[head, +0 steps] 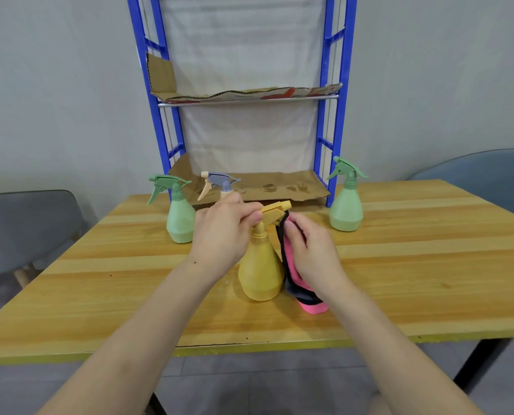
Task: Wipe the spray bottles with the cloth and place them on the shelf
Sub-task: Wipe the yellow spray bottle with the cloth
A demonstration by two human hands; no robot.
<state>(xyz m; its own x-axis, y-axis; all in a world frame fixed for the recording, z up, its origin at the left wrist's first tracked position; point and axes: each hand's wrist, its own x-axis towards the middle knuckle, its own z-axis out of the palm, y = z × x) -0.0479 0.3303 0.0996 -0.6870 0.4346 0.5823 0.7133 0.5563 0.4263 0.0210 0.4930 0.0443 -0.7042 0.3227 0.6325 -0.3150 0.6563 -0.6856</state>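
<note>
Wooden table (pixel 100 295) with a yellow front edge, set against a pale wall. At its far side we see a blue shelf frame (pixel 156 115) with two levels, each lined with a cardboard sheet: the upper sheet (pixel 249 92) and the lower sheet (pixel 279 187); no bottle stands clearly on either.

Centre: the yellow spray bottle (pixel 260 274) stands upright on the table, nearer us than the shelf. The left hand (pixel 219 235) grips it at the top, fingers curled over the trigger head and thumb against the neck. The right hand (pixel 312 250) has its fingers curled round a pink cloth (pixel 306 301) with a dark edge and holds it against the nozzle side of the bottle. The cloth hangs down beside the bottle's body, and its lower end lies on the table just right of the base.

Background: we note a left green spray bottle (pixel 180 220) on the table just outside the shelf's left upright, and a right green spray bottle (pixel 346 208) just outside the right upright. A bottle with a grey-blue trigger head (pixel 219 181) shows behind the left hand; its body is hidden, so we cannot tell whether it stands on the lower sheet or on the table. A grey chair (pixel 25 229) stands at the left and a blue-grey chair (pixel 489 175) at the right.
</note>
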